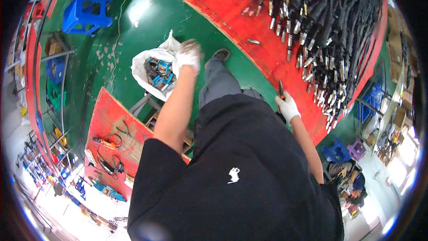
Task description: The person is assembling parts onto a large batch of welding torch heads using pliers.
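My left hand [190,57], in a white glove, is at the right rim of a white woven sack [139,72]. Motion blurs its fingers, so their grip does not show. Inside the sack lie many blue and dark small pieces [161,80]. My right hand [290,108], also gloved, is closed around a slim hand tool [281,90] with a dark pointed tip and a bit of orange; its exact kind is unclear. That hand is by the edge of a red tabletop [249,22], which bears a large heap of black cables [341,22] with silvery metal ends.
One loose metal piece [253,41] lies near the red table's edge. At left, a second red table [103,111] carries an orange-handled tool [104,143] and cords. A blue stool [87,15] stands on the green floor. A person [356,183] is at the lower right.
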